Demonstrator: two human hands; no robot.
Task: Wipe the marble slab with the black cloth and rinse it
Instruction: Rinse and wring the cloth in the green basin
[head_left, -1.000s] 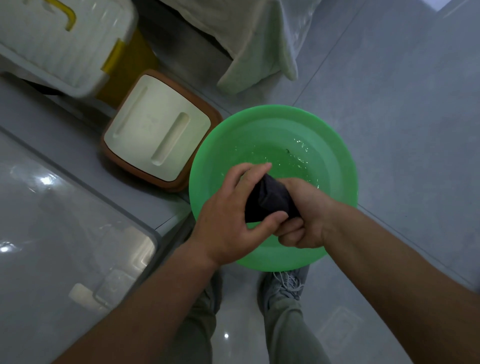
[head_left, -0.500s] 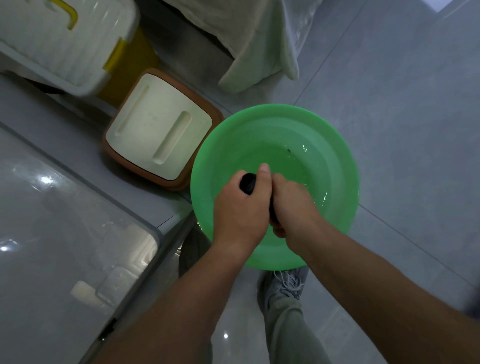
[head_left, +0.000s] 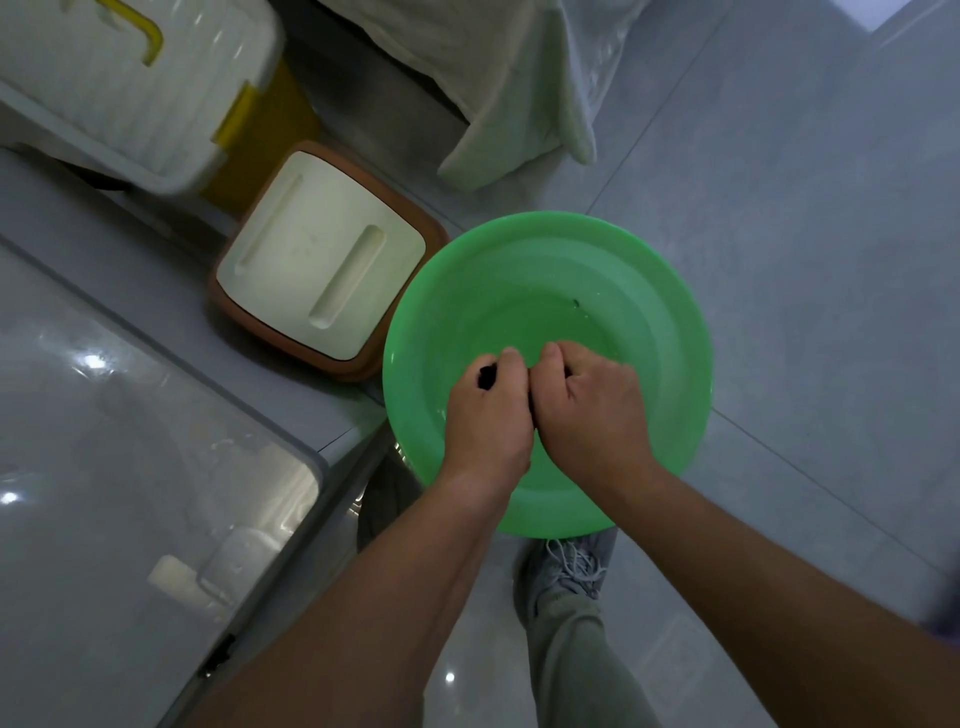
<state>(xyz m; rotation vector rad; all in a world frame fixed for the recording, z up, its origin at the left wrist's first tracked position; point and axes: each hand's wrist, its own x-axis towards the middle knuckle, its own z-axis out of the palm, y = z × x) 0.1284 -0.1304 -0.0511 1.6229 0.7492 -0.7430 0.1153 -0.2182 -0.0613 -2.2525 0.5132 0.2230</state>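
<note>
Left hand (head_left: 488, 415) and right hand (head_left: 592, 410) fisted tight round black cloth (head_left: 487, 376), over green basin (head_left: 649, 322), likely so wrung water lands inside.

A second ago the black cloth (head_left: 487, 376) bulged as a dark bundle between the hands. Now only a sliver shows at the top of the left grip (head_left: 485, 421), which has curled tight. The right grip (head_left: 592, 410) has drawn alongside it, touching, at the frame's centre. The water (head_left: 563, 319) has calmed.

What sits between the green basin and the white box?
A brown stool with a cream top, between green basin and white box; head view.
</note>
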